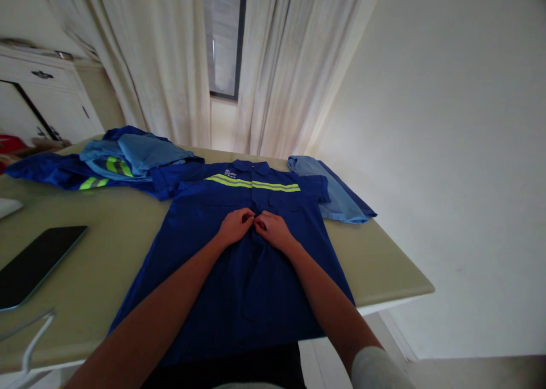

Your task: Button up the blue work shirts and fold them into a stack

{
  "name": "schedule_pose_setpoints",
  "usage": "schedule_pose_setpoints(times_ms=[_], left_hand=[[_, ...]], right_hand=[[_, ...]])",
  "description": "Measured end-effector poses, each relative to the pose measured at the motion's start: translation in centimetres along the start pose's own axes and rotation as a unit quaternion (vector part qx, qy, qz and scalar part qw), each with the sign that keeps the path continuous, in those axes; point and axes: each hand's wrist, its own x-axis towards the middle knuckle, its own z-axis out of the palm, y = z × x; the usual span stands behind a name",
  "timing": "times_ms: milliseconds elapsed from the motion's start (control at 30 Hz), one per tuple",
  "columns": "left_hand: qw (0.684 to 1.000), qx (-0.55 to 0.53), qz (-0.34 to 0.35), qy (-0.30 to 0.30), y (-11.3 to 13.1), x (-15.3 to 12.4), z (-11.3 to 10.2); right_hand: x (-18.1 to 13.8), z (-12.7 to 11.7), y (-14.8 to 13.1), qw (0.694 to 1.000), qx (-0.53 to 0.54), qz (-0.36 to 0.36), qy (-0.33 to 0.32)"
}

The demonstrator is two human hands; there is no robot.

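A dark blue short-sleeved work shirt (191,264) lies spread on the table, collar at the far end, with a yellow-green reflective stripe across its chest and white print beside the stripe. At the middle of its front placket, my left hand (237,224) pinches the cloth edge, thumb and fingertips together. My right hand (273,227) pinches the placket right beside it, the fingertips of both hands almost touching. Below the hands the front edges hang slightly apart. Whether a button sits between the fingers is too small and hidden to tell.
Blue garments (140,156) with reflective strips lie heaped at the back left. Another light and dark blue garment (336,193) lies by the right sleeve. A dark tablet-like slab (40,264) and a white bent wire (36,340) are on the left of the table (115,224). A wall (460,150) stands at right.
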Motion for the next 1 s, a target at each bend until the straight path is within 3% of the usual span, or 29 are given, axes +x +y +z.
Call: schedule_pose_setpoints(times_ms=[100, 300, 533, 667, 767, 1000], left_hand=[[1.000, 0.014, -0.002, -0.006, -0.1, 0.1, 0.0], [1.000, 0.000, -0.014, -0.009, -1.0, 0.8, 0.5], [0.999, -0.044, -0.008, -0.002, -1.6, 1.2, 0.5], [0.998, -0.054, 0.000, -0.014, -1.3, 1.5, 0.6], [0.999, -0.040, -0.020, 0.011, -1.2, 1.6, 0.9], [0.994, -0.107, -0.007, 0.025, -1.7, 1.5, 0.9]], right_hand=[[0.0, 0.2, -0.2, 0.999, -0.029, -0.016, -0.002], [-0.2, 0.0, 0.1, 0.997, 0.066, 0.024, 0.015], [-0.3, -0.3, 0.4, 0.998, 0.055, 0.034, 0.024], [-0.4, -0.2, -0.1, 1.000, 0.017, -0.004, 0.026], [-0.2, -0.1, -0.5, 0.999, -0.014, -0.036, 0.022], [0.3, 0.7, 0.1, 0.986, 0.132, 0.083, 0.055]])
